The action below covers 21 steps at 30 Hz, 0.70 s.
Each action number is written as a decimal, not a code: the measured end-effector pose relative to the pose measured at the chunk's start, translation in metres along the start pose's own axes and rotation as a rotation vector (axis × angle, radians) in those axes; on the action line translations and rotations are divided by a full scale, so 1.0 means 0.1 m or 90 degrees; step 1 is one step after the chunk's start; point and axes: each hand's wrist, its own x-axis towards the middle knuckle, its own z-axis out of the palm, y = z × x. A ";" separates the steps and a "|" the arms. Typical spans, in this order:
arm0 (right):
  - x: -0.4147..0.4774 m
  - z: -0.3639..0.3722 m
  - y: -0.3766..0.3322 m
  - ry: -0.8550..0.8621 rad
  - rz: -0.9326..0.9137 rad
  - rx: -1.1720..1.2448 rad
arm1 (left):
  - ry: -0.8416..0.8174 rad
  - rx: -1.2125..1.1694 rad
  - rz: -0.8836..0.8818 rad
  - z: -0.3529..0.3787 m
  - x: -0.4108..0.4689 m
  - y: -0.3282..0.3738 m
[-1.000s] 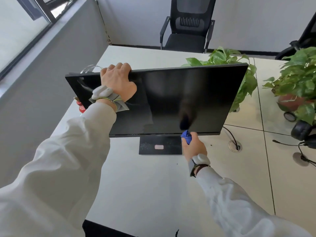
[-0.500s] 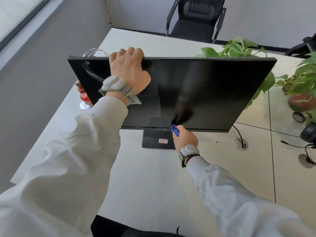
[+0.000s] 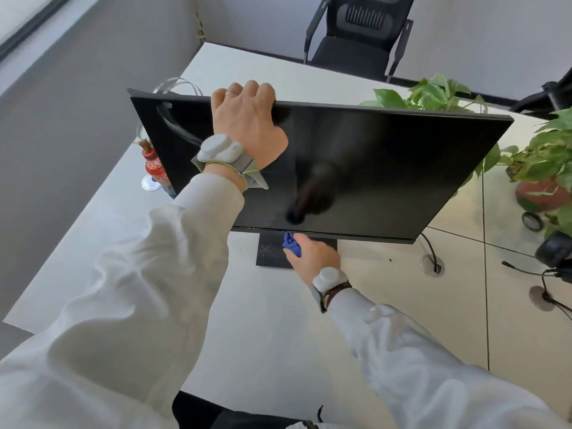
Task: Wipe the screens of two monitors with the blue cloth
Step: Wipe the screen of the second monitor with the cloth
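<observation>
Our left hand [image 3: 247, 125] grips the top edge of the monitor [image 3: 371, 168], fingers [image 3: 244, 89] curled over the rim and the thumb pressed flat against the dark screen. The monitor leans back, its screen facing up toward us, and stands on a black base [image 3: 270, 252] on the desk [image 3: 263, 320].

Our right hand [image 3: 312, 257] sits just below the monitor's lower edge, over the base, with its fingers closed around the cloth [image 3: 292, 244]. The cloth is bunched into a small blue wad that sticks out from the top of the fist and touches or nearly touches the bottom bezel; we cannot tell which. A dark reflection of the hand and cloth shows in the screen right above those fingers.

Both wrists carry a grey band with a pale module, and both arms are in white sleeves.

Left of our left fingers, behind the monitor's corner, a red bottle [image 3: 153, 165] stands on the desk. Right of our right fingers, a black cable [image 3: 428, 246] drops into a round grommet in the desk. Farther right are leafy plants [image 3: 544, 156], and beyond the left fingers, past the desk's far edge, stands a black chair [image 3: 356, 35].
</observation>
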 end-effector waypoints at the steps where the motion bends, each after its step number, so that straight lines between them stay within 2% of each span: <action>1: -0.03 -0.04 0.12 0.014 0.016 -0.001 | -0.004 0.003 0.004 0.00 0.01 0.02; 8: -0.15 -0.30 0.75 0.051 0.016 -0.082 | -0.014 -0.025 0.009 -0.06 -0.03 0.05; 21: -0.10 -0.11 0.69 0.023 0.063 -0.085 | -0.002 -0.034 0.008 -0.02 -0.02 0.01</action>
